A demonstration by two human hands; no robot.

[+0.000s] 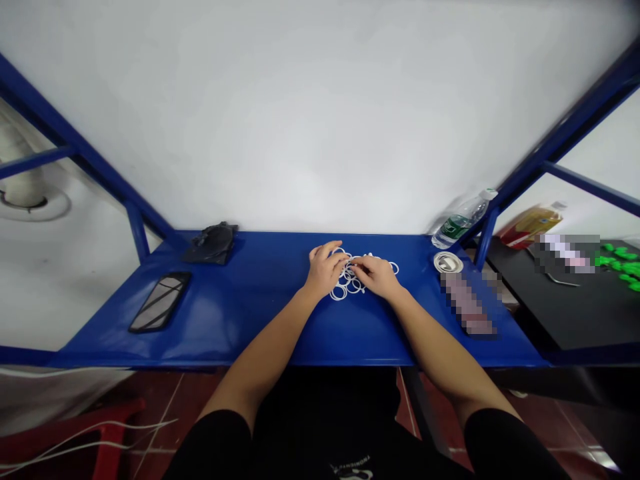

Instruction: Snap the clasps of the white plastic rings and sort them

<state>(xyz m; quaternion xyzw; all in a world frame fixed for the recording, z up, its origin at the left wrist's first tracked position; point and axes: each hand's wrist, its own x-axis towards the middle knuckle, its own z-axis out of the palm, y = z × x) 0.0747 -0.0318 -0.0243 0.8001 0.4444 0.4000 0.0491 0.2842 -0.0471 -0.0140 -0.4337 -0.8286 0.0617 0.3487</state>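
Observation:
A loose pile of thin white rings lies on the blue tabletop, several of them overlapping. Over the pile's left side is my left hand, its fingers bent toward the right and closed on a white ring at the fingertips. My right hand comes in from the other side, with thumb and fingers pinched on a white ring near the left fingertips. The two hands almost meet above the pile. Part of the pile is hidden under them, and the held pieces are too small to show in detail.
A phone and a crumpled black plastic bag lie to the left. At the right are a water bottle and a white tape roll. Green pieces sit on a black side table. Blue frame bars flank the tabletop.

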